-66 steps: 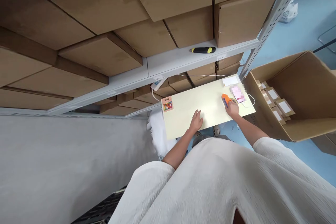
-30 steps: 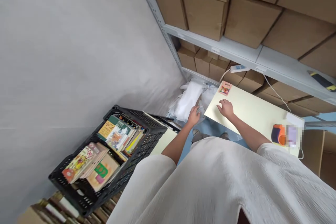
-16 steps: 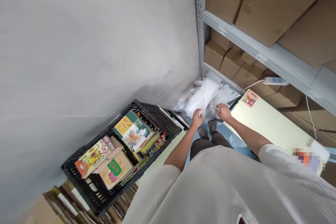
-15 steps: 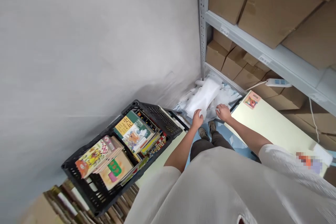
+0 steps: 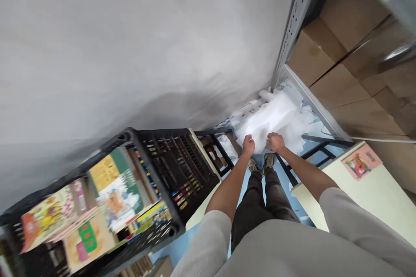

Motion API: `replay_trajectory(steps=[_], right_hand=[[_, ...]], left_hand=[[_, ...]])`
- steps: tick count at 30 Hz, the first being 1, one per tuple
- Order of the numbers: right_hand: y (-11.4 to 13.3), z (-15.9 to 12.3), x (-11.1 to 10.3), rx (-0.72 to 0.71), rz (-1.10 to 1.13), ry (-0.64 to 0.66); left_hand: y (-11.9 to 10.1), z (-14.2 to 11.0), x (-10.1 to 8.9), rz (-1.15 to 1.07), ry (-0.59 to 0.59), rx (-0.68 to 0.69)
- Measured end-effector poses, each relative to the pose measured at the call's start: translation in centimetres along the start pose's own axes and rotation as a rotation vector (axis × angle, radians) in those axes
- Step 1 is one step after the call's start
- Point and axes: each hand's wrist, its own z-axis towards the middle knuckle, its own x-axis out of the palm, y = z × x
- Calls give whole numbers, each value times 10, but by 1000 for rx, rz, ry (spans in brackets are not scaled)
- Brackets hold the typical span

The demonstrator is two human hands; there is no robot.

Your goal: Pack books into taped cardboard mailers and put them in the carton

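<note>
Both hands reach down to a heap of white foam wrapping sheets [image 5: 276, 117] lying on the floor in the corner between the wall and the shelf. My left hand [image 5: 248, 144] is closed on the near edge of a sheet. My right hand [image 5: 276, 142] is closed on the same edge just to its right. My shoes [image 5: 260, 163] stand right below the hands. A small colourful book [image 5: 359, 165] lies on the cream table [image 5: 373, 199] at the right.
A black plastic crate [image 5: 169, 169] full of picture books stands at the left. Metal shelving [image 5: 292, 21] with cardboard boxes [image 5: 344, 69] rises at the right. A grey wall [image 5: 130, 52] fills the background. Black table frames [image 5: 312, 151] flank the blue floor.
I turned left from the table and bent toward the corner. Both hands left the table top and closed on the white wrapping heap. The view dropped lower.
</note>
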Motion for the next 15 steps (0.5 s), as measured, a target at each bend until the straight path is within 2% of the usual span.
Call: replay_trajectory(steps=[3, 6, 9, 13, 15], right_hand=[[-9, 43, 37, -12, 19, 29], [-17, 77, 75, -4, 36, 57], [-19, 107, 107, 18, 33, 72], [-13, 138, 142, 34, 8, 28], [-8, 148, 156, 56, -6, -1]], left_hand=[[29, 34, 33, -67, -15, -170], [59, 63, 62, -111, -6, -264], [90, 88, 84, -201, 32, -297], [123, 111, 104, -280, 100, -332], [135, 119, 113, -288, 93, -297]])
